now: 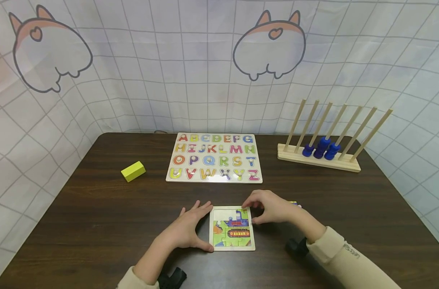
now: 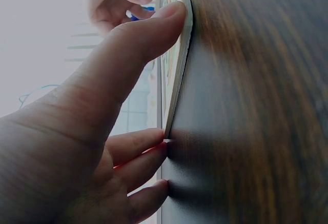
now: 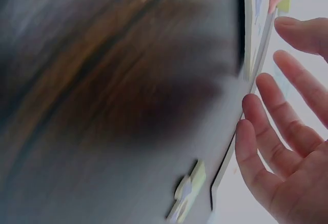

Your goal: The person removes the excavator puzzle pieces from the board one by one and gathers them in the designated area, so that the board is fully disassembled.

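A small jigsaw puzzle in a pale wooden frame (image 1: 232, 248) lies on the table, its bare backing showing at the upper left of the picture. My left hand (image 1: 184, 229) spans the frame's left side with spread, fairly straight fingers. Its thumb (image 2: 166, 21) rests on the near left corner and a fingertip touches the far left corner. Over the upper right corner hovers my right hand (image 1: 271, 206), fingers bent loosely, thumb apart from them and nothing between. A loose puzzle piece (image 3: 188, 193) lies on the table beyond the right hand, mostly hidden by the wrist in the head view.
Behind the puzzle lies an alphabet peg board (image 1: 214, 183). A yellow block (image 1: 133, 171) sits at the left. At the back right stands a wooden rack (image 1: 318, 161) with upright rods and several blue beads (image 1: 321, 148). A gridded white cloth (image 1: 190, 80) hangs behind the table.
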